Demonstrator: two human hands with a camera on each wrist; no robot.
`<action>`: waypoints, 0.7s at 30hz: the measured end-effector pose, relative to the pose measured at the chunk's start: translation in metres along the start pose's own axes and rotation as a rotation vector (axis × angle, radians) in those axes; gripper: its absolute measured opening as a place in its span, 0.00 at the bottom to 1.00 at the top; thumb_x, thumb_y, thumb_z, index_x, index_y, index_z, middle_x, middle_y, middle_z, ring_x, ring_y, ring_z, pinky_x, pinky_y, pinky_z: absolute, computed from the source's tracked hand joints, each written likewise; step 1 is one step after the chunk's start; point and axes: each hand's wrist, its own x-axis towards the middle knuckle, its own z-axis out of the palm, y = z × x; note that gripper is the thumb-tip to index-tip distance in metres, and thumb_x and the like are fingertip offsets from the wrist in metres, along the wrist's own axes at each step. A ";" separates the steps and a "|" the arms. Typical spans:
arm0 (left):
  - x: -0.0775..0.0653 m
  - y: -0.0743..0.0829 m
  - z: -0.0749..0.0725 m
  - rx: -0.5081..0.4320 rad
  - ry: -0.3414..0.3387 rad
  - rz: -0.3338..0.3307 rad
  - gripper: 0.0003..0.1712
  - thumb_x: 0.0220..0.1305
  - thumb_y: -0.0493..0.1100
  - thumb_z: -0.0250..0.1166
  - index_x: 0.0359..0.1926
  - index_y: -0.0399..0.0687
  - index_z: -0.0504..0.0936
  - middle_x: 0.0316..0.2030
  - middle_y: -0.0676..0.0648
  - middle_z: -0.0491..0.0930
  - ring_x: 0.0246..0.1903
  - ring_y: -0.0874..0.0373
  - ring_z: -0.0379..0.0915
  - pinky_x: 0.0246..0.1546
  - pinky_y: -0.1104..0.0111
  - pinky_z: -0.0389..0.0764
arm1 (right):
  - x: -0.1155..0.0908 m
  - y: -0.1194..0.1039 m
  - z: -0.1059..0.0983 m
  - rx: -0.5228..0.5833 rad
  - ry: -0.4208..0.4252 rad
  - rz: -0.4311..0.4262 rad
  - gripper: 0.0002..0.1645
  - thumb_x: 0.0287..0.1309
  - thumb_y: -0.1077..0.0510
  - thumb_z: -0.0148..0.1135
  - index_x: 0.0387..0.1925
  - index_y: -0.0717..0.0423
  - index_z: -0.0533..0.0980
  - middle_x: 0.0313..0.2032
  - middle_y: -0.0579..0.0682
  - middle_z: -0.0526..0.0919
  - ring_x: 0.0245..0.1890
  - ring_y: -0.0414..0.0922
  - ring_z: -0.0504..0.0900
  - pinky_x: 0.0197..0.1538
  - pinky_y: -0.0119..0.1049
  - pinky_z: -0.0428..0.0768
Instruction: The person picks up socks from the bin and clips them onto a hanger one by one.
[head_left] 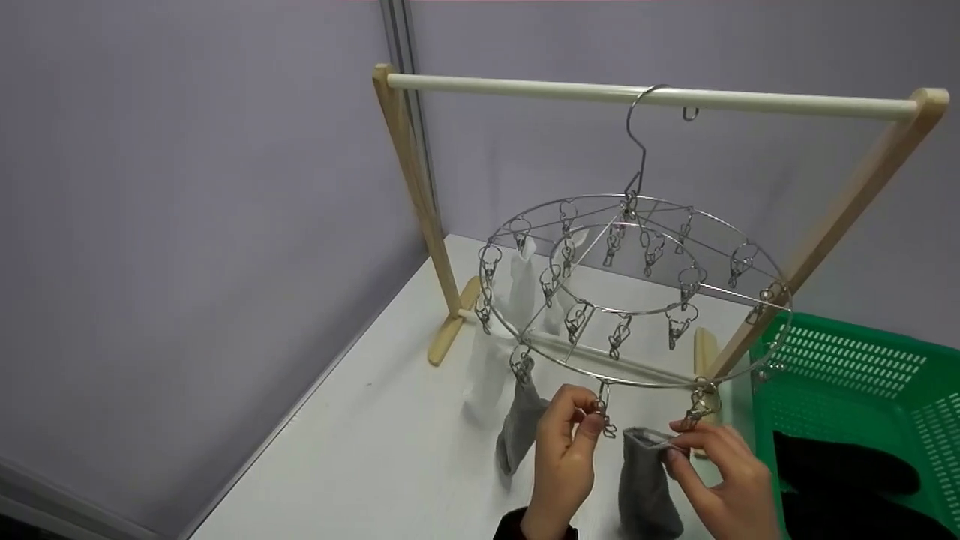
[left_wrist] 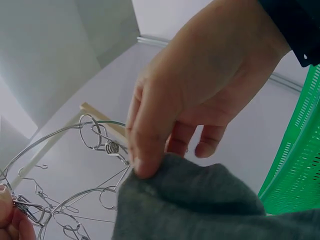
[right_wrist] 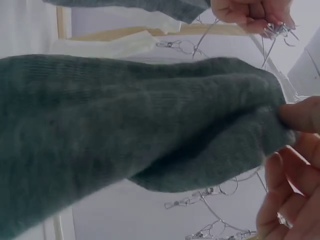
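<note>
A round metal clip hanger (head_left: 592,375) hangs from a wooden rack. My left hand (head_left: 566,457) pinches one of its front clips (head_left: 604,420) between thumb and fingers; the clip also shows at the left edge of the left wrist view. Close by on the right, my right hand (head_left: 724,472) pinches the cuff of a grey sock (head_left: 646,484), its opening upward and the rest hanging down. In the right wrist view the sock (right_wrist: 125,115) fills the middle, apart from the clip. Another grey sock (head_left: 521,424) hangs from a clip left of my left hand.
White socks (head_left: 487,367) hang on the hanger's left side. Bare clips (head_left: 679,330) dangle around both rings. At right stands a green basket (head_left: 840,397) with black socks (head_left: 844,465) inside. The rack's right post (head_left: 832,225) rises behind the hanger.
</note>
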 end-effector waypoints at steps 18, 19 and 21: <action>0.001 -0.002 0.001 0.043 -0.067 0.069 0.06 0.47 0.30 0.52 0.25 0.44 0.66 0.23 0.52 0.65 0.24 0.62 0.62 0.26 0.68 0.63 | 0.005 -0.019 0.023 0.121 0.023 -0.060 0.15 0.29 0.71 0.61 0.22 0.50 0.73 0.23 0.40 0.72 0.23 0.35 0.66 0.26 0.23 0.63; 0.001 -0.002 0.001 0.047 -0.067 0.082 0.06 0.46 0.29 0.52 0.25 0.44 0.66 0.23 0.51 0.65 0.24 0.62 0.61 0.26 0.67 0.63 | 0.006 -0.020 0.024 0.122 0.024 -0.059 0.15 0.30 0.71 0.61 0.22 0.51 0.73 0.23 0.40 0.72 0.23 0.35 0.66 0.27 0.23 0.63; 0.002 -0.001 0.001 0.053 -0.072 0.100 0.05 0.46 0.30 0.52 0.25 0.43 0.66 0.22 0.51 0.65 0.24 0.62 0.61 0.26 0.68 0.63 | 0.007 -0.022 0.024 0.127 0.035 -0.059 0.15 0.30 0.72 0.61 0.22 0.51 0.73 0.24 0.40 0.72 0.24 0.35 0.66 0.27 0.23 0.64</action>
